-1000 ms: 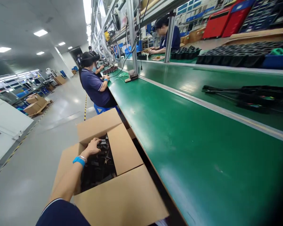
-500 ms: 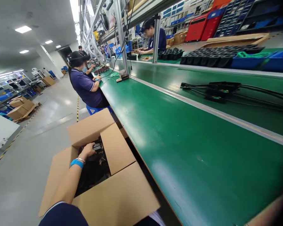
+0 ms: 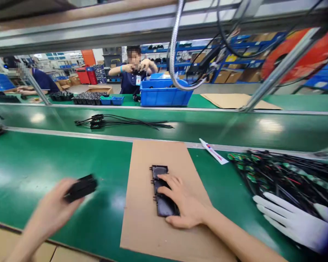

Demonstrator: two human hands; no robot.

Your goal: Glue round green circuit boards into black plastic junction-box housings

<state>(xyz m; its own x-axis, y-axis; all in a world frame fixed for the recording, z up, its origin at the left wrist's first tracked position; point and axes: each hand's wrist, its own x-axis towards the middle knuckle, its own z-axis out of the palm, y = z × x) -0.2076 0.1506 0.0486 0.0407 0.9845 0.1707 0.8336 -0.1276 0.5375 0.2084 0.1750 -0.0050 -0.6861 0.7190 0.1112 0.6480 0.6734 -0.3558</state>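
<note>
My left hand [image 3: 53, 203], slightly blurred, is closed on a block of black plastic housings [image 3: 81, 188] above the green bench, left of a cardboard sheet [image 3: 142, 233]. On that sheet lies a row of shallow black plastic housings [image 3: 164, 205], with small tabs along the left side. My right hand [image 3: 184, 200] rests over the row's right side, fingers spread and touching it, the thumb by the near end. The fingers hide part of the housings.
To the right are a heap of black cables with green boards [image 3: 278, 174], a white glove [image 3: 292, 218] and a white tube [image 3: 213, 151]. Black cables [image 3: 131, 122] lie beyond the divider. A blue bin [image 3: 166, 92] stands farther back, near a co-worker [image 3: 131, 78]. A metal hose [image 3: 175, 47] hangs overhead.
The view has swung right, from the open carton to the bench. My left hand has come out of the carton with black housings. My right hand is now over the housings on the cardboard.
</note>
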